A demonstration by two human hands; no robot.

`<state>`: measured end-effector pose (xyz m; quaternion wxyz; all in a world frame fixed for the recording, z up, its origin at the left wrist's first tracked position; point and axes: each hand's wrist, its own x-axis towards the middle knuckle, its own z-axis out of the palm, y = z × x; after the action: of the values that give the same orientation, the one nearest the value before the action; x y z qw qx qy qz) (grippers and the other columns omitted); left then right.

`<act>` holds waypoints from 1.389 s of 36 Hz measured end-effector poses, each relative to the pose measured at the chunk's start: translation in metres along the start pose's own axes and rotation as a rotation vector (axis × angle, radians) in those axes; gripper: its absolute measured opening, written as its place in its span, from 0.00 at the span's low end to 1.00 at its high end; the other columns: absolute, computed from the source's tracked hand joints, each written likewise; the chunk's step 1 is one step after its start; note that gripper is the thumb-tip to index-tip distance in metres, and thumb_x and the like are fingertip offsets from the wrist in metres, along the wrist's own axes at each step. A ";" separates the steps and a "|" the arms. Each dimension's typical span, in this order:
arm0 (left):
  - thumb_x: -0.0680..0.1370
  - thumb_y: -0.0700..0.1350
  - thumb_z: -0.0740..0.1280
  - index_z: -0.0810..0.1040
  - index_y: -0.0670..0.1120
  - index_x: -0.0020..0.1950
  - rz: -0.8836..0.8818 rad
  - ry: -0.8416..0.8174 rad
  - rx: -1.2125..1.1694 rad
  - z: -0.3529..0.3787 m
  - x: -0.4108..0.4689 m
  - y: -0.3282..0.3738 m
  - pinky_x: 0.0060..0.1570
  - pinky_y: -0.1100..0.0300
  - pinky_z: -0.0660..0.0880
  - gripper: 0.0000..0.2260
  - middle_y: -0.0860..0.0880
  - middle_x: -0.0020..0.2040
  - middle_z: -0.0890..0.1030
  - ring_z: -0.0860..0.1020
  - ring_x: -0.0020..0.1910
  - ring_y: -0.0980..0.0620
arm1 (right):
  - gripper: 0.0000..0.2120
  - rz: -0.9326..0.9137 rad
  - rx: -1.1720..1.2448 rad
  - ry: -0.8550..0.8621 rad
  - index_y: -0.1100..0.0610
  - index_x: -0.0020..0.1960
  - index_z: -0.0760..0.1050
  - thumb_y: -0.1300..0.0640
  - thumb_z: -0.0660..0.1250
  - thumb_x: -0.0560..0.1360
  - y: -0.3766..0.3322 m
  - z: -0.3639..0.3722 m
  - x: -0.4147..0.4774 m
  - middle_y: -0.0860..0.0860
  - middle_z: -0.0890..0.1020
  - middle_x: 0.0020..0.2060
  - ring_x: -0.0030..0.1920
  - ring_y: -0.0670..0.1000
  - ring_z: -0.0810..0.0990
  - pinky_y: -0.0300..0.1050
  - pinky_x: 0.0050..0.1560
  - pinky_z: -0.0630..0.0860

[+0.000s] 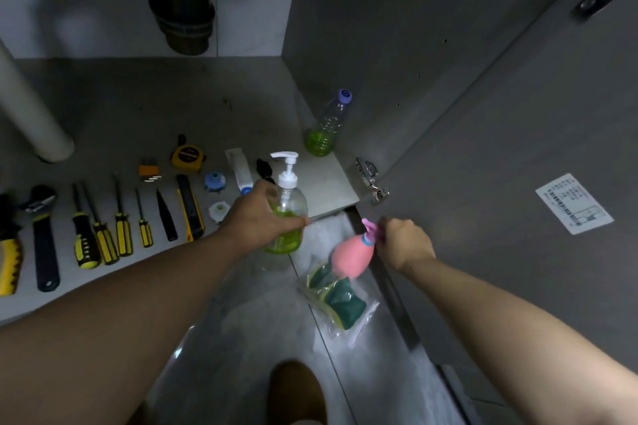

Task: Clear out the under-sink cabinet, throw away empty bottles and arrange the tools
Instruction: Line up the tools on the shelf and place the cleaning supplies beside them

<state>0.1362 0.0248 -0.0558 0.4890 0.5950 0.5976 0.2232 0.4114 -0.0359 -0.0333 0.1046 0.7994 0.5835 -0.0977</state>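
My left hand (257,216) grips a clear pump bottle (288,203) part-filled with green liquid, at the cabinet's front edge. My right hand (404,240) holds a pink spray bottle (352,255) by its trigger head, just outside the cabinet above the floor. A clear bottle with a purple cap (329,126) and a little green liquid stands in the cabinet's right corner. Tools lie in a row on the cabinet floor (172,103): screwdrivers (103,231), a wrench (43,235), a utility knife (190,209), a yellow tape measure (187,157).
A dark drain pipe (184,7) hangs at the back and a white pipe (31,107) slants at the left. The open cabinet door (500,183) stands at the right. A plastic bag of green sponges (340,300) lies on the floor below the pink bottle.
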 end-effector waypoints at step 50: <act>0.68 0.46 0.82 0.68 0.47 0.74 0.084 0.123 0.152 0.009 0.196 0.021 0.67 0.50 0.73 0.38 0.46 0.68 0.77 0.76 0.66 0.44 | 0.14 -0.274 0.018 0.581 0.56 0.65 0.73 0.57 0.66 0.80 -0.061 -0.059 0.137 0.56 0.73 0.56 0.62 0.60 0.70 0.49 0.35 0.71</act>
<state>0.1911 0.2084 -0.1041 0.3949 0.6402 0.6161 0.2336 0.3962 0.1243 -0.0184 -0.0876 0.7088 0.6902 0.1165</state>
